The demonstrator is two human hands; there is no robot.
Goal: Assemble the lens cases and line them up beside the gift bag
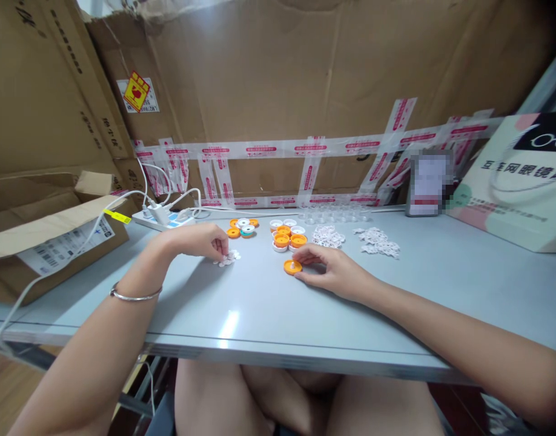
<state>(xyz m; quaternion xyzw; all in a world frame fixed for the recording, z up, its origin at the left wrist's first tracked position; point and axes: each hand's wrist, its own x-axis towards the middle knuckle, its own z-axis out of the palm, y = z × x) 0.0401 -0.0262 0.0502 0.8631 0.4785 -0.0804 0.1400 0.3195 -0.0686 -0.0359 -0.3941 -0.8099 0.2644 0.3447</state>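
My left hand (200, 240) rests on the grey table (260, 315), its fingers curled and pinched over a small heap of white discs (228, 258). My right hand (330, 269) lies to the right, thumb and fingers gripping an orange cap (292, 266) that sits flat on the table. Just behind it stands a cluster of orange and white caps (287, 236). A second group of caps (242, 227), orange, white and one teal, lies further left. A metal bangle (135, 295) circles my left wrist.
Two piles of small white parts (329, 236) (378, 241) and clear pieces (335, 213) lie at the back. A power strip (162, 218) with white cables sits back left beside a cardboard box (42, 242). A printed paper bag (514, 181) stands right. Taped cardboard walls the table.
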